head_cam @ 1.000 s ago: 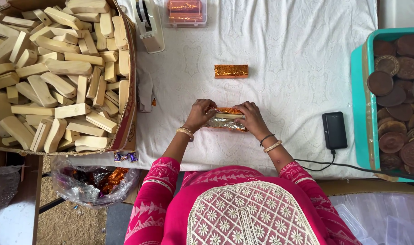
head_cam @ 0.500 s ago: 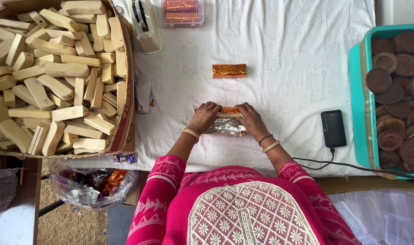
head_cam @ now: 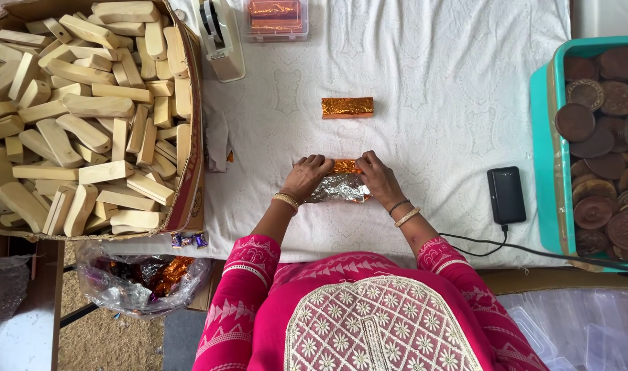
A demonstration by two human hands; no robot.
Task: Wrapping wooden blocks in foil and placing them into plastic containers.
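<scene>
Nearby, a wrapped block (head_cam: 347, 107) lies beyond the foil (head_cam: 340, 187).

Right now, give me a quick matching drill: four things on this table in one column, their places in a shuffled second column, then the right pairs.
Things:
1. wrapped orange foil block
2. wooden blocks
3. brown round discs
4. black device

Places:
A. in the teal tray at the right edge
B. alone on the white cloth, beyond the hands
C. on the cloth beside the teal tray, cable attached
D. piled in the cardboard box at the left

Pairs: 1-B, 2-D, 3-A, 4-C
</scene>
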